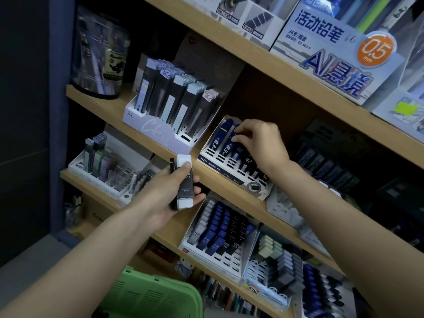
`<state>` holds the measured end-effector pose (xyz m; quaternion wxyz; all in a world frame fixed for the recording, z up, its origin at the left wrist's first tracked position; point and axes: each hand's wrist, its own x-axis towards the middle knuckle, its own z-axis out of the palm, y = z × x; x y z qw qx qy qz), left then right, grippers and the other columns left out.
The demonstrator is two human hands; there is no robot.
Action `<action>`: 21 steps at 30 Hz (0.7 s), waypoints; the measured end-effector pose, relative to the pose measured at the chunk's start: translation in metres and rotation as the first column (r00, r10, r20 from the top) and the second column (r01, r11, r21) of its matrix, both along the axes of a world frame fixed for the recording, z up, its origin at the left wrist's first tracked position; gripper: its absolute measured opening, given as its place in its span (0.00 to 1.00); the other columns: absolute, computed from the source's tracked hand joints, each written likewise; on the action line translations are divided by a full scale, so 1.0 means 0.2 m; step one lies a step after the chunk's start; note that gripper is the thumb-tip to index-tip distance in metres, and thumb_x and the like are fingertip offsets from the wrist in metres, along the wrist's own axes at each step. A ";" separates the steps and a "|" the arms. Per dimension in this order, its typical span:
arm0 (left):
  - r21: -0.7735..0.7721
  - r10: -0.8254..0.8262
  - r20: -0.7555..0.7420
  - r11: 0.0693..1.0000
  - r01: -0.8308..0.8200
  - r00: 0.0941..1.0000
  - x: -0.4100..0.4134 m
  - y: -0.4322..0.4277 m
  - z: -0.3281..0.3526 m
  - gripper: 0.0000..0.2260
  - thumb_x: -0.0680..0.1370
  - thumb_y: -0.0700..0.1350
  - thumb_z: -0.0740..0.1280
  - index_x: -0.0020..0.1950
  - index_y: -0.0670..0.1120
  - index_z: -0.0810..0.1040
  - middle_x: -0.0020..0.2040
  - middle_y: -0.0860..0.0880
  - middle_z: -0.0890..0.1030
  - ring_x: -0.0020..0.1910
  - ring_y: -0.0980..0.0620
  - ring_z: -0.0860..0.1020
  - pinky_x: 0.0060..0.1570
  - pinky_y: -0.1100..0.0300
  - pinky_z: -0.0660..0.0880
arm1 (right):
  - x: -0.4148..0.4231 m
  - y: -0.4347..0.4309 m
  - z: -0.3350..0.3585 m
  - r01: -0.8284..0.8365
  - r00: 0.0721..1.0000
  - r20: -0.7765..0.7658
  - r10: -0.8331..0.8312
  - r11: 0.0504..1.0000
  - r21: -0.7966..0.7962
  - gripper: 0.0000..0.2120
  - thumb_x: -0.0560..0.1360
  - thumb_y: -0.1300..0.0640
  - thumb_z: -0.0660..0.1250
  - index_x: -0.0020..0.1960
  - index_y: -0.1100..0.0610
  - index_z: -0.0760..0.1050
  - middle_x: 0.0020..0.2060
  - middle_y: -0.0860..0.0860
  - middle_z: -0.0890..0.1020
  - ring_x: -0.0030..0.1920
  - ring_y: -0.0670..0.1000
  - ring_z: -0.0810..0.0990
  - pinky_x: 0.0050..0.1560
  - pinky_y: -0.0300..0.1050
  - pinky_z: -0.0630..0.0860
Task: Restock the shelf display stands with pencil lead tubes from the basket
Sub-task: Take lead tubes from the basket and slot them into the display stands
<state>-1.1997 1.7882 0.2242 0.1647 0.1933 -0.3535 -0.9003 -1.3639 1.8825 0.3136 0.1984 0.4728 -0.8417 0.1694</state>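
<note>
At 6 o'clock in the view sits 1 green basket [146, 294]. Above it the left hand [169, 189] grips 2 lead tubes [186, 188] stacked together (the front one black with white caps, marked 0.7), their long axis running 12 to 6 o'clock. At 3 o'clock of them, on the shelf, the white display stand [226, 167] holds 2 tall blue tubes [223, 138] leaning toward 1 o'clock. The right hand [261, 143], well apart from the left, pinches the top of the right one.
</note>
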 end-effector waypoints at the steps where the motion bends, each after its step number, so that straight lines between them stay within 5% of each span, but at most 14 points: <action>1: -0.001 -0.003 0.000 1.000 0.003 1.000 0.00 0.01 0.00 0.06 0.80 0.45 0.62 0.50 0.43 0.75 0.36 0.45 0.78 0.32 0.51 0.76 0.33 0.57 0.81 | -0.01 0.00 0.00 -0.013 1.000 -0.017 0.013 1.000 0.010 0.09 0.74 0.58 0.69 0.54 0.57 0.80 0.51 0.52 0.81 0.52 0.51 0.78 0.56 0.50 0.76; 9: -0.021 -0.012 0.003 1.000 0.012 1.000 0.02 0.02 -0.03 0.07 0.80 0.44 0.62 0.54 0.42 0.74 0.37 0.45 0.78 0.31 0.50 0.76 0.33 0.56 0.81 | -0.04 -0.03 0.08 -0.042 0.990 0.135 0.037 0.999 0.035 0.06 0.74 0.60 0.70 0.50 0.57 0.82 0.52 0.51 0.81 0.56 0.49 0.77 0.63 0.48 0.72; 14: -0.011 -0.021 -0.004 1.000 0.021 1.000 0.01 0.02 -0.02 0.06 0.80 0.44 0.62 0.51 0.42 0.75 0.38 0.44 0.77 0.33 0.50 0.75 0.33 0.56 0.81 | -0.03 -0.03 0.00 -0.036 0.997 -0.061 0.037 0.999 0.014 0.08 0.73 0.60 0.70 0.52 0.59 0.82 0.48 0.52 0.78 0.49 0.50 0.77 0.54 0.49 0.75; 21: 0.003 -0.002 0.018 1.000 0.002 1.000 0.03 0.00 -0.01 0.06 0.79 0.45 0.64 0.47 0.42 0.74 0.39 0.44 0.74 0.34 0.50 0.76 0.32 0.58 0.81 | 0.11 -0.03 -0.06 0.034 0.973 -0.228 -0.033 0.999 -0.004 0.14 0.78 0.57 0.65 0.63 0.57 0.75 0.57 0.53 0.78 0.57 0.51 0.73 0.55 0.46 0.73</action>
